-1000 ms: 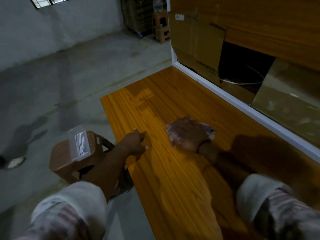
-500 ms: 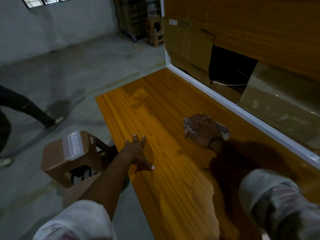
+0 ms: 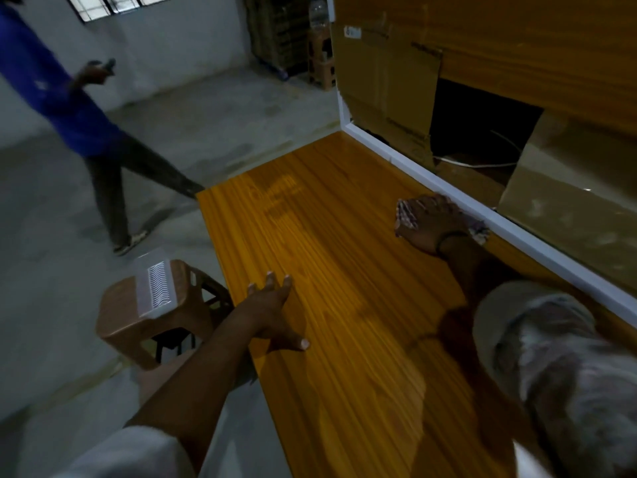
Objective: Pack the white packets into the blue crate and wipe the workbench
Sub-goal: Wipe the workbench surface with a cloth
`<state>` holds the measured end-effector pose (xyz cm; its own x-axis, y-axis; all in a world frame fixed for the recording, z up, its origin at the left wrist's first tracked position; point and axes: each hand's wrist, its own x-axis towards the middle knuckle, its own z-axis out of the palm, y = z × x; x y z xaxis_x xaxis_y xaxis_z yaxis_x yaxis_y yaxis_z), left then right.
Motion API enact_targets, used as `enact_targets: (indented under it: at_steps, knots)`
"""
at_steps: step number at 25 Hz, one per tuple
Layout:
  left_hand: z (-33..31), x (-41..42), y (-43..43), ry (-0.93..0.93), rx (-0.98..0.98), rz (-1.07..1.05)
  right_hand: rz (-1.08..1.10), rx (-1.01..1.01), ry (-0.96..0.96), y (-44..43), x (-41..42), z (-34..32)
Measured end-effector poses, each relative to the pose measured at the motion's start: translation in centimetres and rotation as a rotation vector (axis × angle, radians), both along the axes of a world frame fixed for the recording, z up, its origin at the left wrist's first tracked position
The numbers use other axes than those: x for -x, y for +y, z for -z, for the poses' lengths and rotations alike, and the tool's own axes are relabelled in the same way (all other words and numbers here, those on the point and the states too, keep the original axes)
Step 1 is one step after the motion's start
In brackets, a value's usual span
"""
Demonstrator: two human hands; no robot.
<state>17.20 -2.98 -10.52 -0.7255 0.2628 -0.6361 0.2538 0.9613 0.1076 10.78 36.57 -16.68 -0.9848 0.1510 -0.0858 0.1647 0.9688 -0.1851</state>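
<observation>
- The crumpled, pale patterned wiping cloth [image 3: 404,215] is being swept across the glossy orange wood-grain worktop [image 3: 344,270]. Half a second ago it was being pushed near the middle, and now it is being pressed close against the white rail [image 3: 524,236] along the far edge.
- The wiping step is therefore being judged as under way, with the far strip now being covered. The nearer stretch probably remains to be done.
- The white packets and the blue crate are not being shown in this view, so the packing cannot be judged.
- The right grip [image 3: 432,224] is being laid palm-down on the cloth, with the fingers stretched out over it rather than curled round it.
- The left grip [image 3: 269,312] is being spread flat and empty on the worktop's near-left edge, where a second ago it was being held curled.
</observation>
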Motion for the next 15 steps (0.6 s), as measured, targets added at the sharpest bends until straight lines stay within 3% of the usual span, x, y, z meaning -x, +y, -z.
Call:
enact_targets:
  at_steps: [5,8,10,13,15]
  knots:
    - [-0.5,-0.1,0.0,-0.032,0.002,-0.014,0.045,-0.063,0.04,2.1,-8.7,0.0]
    - [-1.0,-0.6,0.6,-0.046,0.03,-0.023,0.093,0.002,0.073,-2.1,-9.9,-2.2]
    - [-1.4,-0.9,1.0,-0.055,0.039,-0.032,-0.086,0.034,0.074,-8.0,-10.7,-2.7]
    - [-0.7,-2.4,1.3,0.008,0.001,-0.029,-0.542,-0.002,0.162,-16.8,-16.1,-0.8]
    - [0.1,-5.2,1.4,0.105,-0.048,-0.023,-0.682,0.004,0.121,-16.3,-19.3,-0.2]
